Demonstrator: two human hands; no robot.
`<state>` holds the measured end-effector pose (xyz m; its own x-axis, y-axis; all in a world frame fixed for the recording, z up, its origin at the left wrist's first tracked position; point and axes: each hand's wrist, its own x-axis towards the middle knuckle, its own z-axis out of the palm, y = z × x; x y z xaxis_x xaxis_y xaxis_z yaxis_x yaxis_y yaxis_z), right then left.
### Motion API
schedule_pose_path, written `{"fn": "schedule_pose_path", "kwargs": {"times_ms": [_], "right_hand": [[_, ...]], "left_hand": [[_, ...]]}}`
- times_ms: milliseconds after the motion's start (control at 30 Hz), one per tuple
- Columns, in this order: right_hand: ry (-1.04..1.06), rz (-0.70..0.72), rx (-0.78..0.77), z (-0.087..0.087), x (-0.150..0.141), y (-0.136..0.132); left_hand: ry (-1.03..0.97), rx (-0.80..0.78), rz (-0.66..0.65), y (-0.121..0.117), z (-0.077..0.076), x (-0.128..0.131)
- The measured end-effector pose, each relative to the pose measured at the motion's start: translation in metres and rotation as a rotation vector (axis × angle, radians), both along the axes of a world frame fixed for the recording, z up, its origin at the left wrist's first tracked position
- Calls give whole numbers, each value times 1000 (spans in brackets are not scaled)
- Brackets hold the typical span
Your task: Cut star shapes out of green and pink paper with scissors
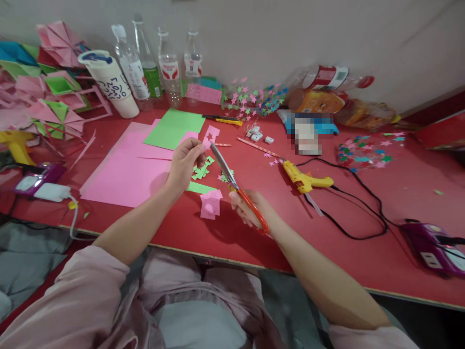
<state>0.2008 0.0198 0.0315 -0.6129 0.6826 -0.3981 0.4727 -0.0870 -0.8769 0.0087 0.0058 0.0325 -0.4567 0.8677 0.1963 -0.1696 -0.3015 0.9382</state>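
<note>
Between the fingertips of my left hand (186, 157) is a small pink paper piece (213, 131) with a star-shaped mark or cut-out. My right hand (250, 207) grips scissors (257, 212) with orange-red handles. Their blades point up and left, with the tips close to the pink piece; I cannot tell whether they touch it. Beneath, green paper scraps (202, 170) and small stars lie on the table, along with a green strip (202, 187) and a few square pink papers (210, 206).
Pink sheets (123, 167) and a green sheet (173, 130) lie at left. A yellow glue gun (304, 179) trails its black cord at right. A yellow cutter (227, 121), bottles (169, 72), a white tumbler (115, 89) and bags of paper stars (254, 99) stand or lie farther back.
</note>
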Motion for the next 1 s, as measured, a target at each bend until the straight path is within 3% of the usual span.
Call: {"fn": "schedule_pose_path", "kwargs": {"times_ms": [167, 367, 767, 1000], "right_hand": [[-10, -4, -11, -1, -2, -1], [31, -12, 16, -2, -2, -1], [2, 23, -26, -2, 0, 1], [-38, 80, 31, 1, 6, 4]], "left_hand": [[-4, 6, 28, 0, -2, -1], [-48, -17, -197, 0, -7, 3], [-84, -10, -94, -2, -2, 2], [-31, 1, -112, 2, -3, -8]]}}
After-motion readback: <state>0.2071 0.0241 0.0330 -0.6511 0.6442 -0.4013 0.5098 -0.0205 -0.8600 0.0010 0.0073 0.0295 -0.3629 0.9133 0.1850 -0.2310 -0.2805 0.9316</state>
